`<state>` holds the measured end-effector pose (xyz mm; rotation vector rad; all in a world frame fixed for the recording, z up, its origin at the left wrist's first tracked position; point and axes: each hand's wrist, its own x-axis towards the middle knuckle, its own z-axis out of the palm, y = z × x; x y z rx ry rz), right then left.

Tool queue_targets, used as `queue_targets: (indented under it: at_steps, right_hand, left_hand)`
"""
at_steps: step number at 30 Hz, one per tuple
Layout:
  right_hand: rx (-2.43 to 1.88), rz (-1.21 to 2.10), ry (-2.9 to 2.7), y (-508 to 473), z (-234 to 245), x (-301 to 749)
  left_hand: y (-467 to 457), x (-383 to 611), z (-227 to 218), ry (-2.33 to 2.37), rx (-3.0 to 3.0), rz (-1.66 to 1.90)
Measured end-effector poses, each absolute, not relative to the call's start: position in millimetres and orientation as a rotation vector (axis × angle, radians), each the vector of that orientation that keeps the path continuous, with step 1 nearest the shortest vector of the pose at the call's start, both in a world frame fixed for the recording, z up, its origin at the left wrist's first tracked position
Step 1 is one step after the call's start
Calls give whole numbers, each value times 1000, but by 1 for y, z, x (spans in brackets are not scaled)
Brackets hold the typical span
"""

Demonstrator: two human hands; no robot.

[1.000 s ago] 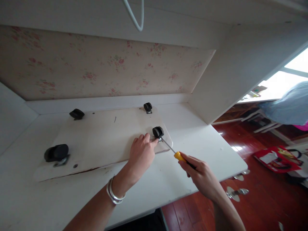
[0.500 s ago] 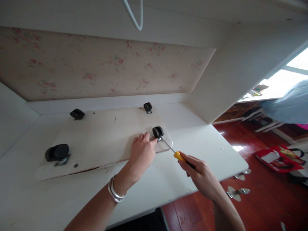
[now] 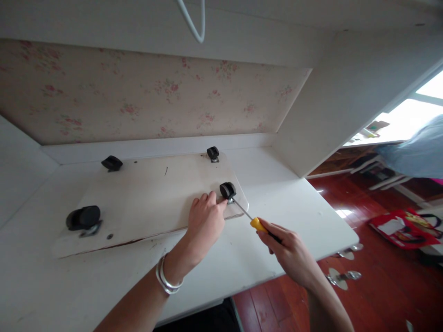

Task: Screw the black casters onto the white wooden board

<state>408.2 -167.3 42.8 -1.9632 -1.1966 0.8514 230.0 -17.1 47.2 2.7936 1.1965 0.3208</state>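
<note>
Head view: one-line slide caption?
Left hand steadies a board by its caster while right hand drives a screwdriver.

Right hand (image 3: 290, 251) holds screwdriver (image 3: 249, 217) at caster (image 3: 227, 190); left hand (image 3: 205, 221) steadies the board (image 3: 145, 198).

Both forearms bare, no sleeves; silver bangles (image 3: 168, 280) stacked on left wrist; right wrist unadorned.

screwdriver (image 3: 254, 222) handle in grip — hidden, tip obscured
</note>
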Motion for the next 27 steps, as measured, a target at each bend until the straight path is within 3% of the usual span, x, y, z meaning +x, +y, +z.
queue_targets:
  at_steps: [27]
  right_hand:
    - [-1981,863,-1172,-166,40,408]
  left_hand:
    - [-14,229,46,1165,2794,310]
